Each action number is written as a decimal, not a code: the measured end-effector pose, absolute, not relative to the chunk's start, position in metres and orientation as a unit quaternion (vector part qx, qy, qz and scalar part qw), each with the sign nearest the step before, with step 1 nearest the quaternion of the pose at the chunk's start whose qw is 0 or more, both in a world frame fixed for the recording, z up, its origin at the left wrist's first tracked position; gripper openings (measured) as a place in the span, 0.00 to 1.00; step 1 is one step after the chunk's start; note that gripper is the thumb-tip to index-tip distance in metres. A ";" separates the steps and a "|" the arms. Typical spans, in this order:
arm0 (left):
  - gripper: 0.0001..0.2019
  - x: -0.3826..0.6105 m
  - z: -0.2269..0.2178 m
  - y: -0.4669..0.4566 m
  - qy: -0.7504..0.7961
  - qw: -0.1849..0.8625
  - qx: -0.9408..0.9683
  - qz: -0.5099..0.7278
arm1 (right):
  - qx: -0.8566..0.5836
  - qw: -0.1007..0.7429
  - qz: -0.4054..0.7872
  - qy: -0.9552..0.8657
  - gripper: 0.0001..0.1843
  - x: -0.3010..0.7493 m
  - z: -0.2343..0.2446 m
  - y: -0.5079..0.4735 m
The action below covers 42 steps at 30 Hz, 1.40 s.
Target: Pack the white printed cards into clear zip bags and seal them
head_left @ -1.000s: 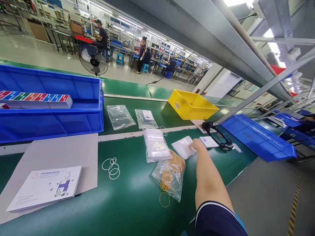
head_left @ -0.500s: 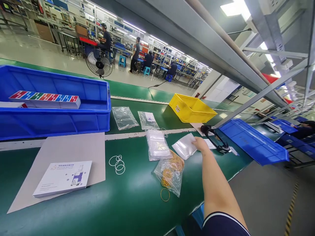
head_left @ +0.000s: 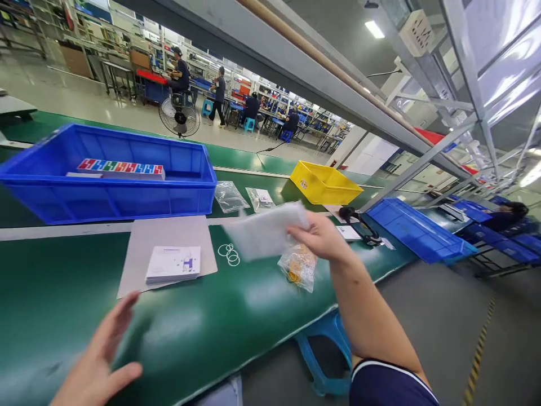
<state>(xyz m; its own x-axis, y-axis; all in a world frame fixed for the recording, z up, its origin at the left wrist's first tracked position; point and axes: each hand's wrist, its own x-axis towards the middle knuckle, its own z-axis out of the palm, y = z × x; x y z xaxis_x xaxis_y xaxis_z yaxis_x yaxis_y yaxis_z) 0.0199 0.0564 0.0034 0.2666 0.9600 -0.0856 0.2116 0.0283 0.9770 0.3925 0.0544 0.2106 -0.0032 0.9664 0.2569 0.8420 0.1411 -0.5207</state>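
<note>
My right hand (head_left: 322, 237) is raised above the green table (head_left: 63, 293) and pinches a stack of white plastic bags (head_left: 266, 230), which is blurred by motion. Just below it lie a clear bag of yellow rubber bands (head_left: 298, 266) and a few loose white rubber bands (head_left: 229, 253). My left hand (head_left: 99, 361) hovers open at the near left edge, fingers spread, holding nothing. A stack of white leaflets (head_left: 174, 264) rests on a grey cardboard sheet (head_left: 169, 237) between my hands.
A big blue bin (head_left: 105, 194) holding colourful cards (head_left: 120, 167) stands at the left. A yellow bin (head_left: 323, 183), two clear bags (head_left: 230, 195), a black tool (head_left: 359, 223) and a blue lid (head_left: 416, 230) lie further right. People work at benches far behind.
My right hand lifted the white bags off the table and swung them left and up. My left hand came into view. The camera view shifted back and to the left.
</note>
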 end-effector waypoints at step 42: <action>0.11 -0.071 0.053 0.147 0.699 0.081 0.699 0.125 | -0.555 0.252 -0.078 -0.789 0.26 0.225 0.006 0.144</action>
<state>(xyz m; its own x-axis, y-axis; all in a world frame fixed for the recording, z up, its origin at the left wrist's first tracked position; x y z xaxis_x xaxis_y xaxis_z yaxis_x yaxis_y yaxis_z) -0.0710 0.1467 0.0532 -0.0096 0.9981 0.0604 0.9575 -0.0083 0.2885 0.2252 0.1437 0.0064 -0.2575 0.8360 0.4845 0.9143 0.3730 -0.1576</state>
